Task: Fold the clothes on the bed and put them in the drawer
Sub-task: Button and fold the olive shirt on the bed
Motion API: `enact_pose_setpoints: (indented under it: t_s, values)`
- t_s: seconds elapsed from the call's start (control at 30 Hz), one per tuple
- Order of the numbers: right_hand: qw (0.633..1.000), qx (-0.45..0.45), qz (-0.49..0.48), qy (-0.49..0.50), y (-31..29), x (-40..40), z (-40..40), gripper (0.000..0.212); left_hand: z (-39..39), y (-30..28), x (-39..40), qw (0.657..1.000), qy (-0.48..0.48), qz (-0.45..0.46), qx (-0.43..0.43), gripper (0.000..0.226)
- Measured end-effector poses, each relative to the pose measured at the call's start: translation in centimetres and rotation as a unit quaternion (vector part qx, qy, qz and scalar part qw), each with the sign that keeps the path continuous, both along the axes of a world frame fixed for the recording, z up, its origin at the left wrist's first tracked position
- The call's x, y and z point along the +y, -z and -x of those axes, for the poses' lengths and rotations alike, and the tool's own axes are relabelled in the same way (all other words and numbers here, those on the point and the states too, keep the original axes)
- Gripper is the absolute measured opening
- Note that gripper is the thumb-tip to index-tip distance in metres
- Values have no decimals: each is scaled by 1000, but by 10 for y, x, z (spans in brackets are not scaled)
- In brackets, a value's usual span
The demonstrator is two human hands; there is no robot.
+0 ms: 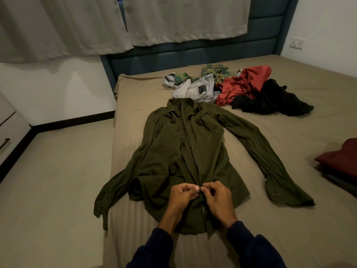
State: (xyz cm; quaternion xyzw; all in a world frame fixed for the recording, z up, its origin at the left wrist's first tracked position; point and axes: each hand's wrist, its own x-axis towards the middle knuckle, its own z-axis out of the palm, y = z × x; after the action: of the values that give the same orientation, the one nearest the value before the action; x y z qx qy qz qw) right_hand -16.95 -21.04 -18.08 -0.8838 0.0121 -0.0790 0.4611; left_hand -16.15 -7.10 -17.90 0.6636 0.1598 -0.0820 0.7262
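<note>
**Bedroom, tan-sheeted bed: green shirt laid out, buttoning at the hem**

Bed (289,219) fills the view; landmark for everything below is the green shirt (185,147).

- Nearest: both hands meet at the shirt's lower placket, just above the hem. Left hand (183,194) has fingers curled, pinching the placket edge. Right hand (216,196) does the same from the other side, thumb and forefinger pinched on the fabric. Looks like a button being fastened, though the button itself is too small to make out.
- Shirt: dark olive, long-sleeved, front up, collar pointing away from the person. Body wrinkled, one sleeve splayed out to each side, left sleeve draping off the bed edge.
- Step, my read: prep before folding, no fold made on this shirt yet. Next move calls for smoothing the front, then bringing the sleeves in across the body.
- Right of the shirt, at the frame edge: maroon folded stack (340,161).
- Beyond the collar: unfolded pile (231,88), with plaid, grey, red and black pieces.
- Far left of the shirt, across the floor: drawer unit (7,132), partly in view.
</note>
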Motion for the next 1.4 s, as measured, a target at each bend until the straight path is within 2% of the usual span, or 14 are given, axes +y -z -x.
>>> enact_pose_setpoints:
  t_s: [0.27, 0.4, 0.73, 0.9, 1.0, 1.17, 1.3, 1.4]
  values:
    - [999, -25, -42, -16, 8, 2, 14, 6, 0, -3, -3, 1000, -10, -4, 14, 12]
    - [997, -55, -33, -53, 17, 4, 20, 18, 0, -4, -2, 1000, -12, 15, 25, 14]
    - [989, -121, 52, -64, 33, 9, 26, 29, 1, 0, -1, 1000, 0, 3, 16, 16]
    - [975, -185, 114, -48, 38, 10, 35, 23, 0, 2, -3, 999, -22, -13, 26, 23]
    - [973, -177, 141, -49, 41, 12, 36, 23, -2, 4, -4, 999, -24, -11, 34, 28]
    - [967, -172, 179, -54, 39, 15, 34, 20, -5, 5, -6, 998, -32, -25, 55, 22]
    - [981, -152, 112, -46, 38, 10, 32, 22, -6, 6, -8, 998, -33, -30, 48, 25]
    - [989, -135, 47, -36, 38, 7, 32, 37, -5, 8, -9, 997, -44, -43, 37, 23]
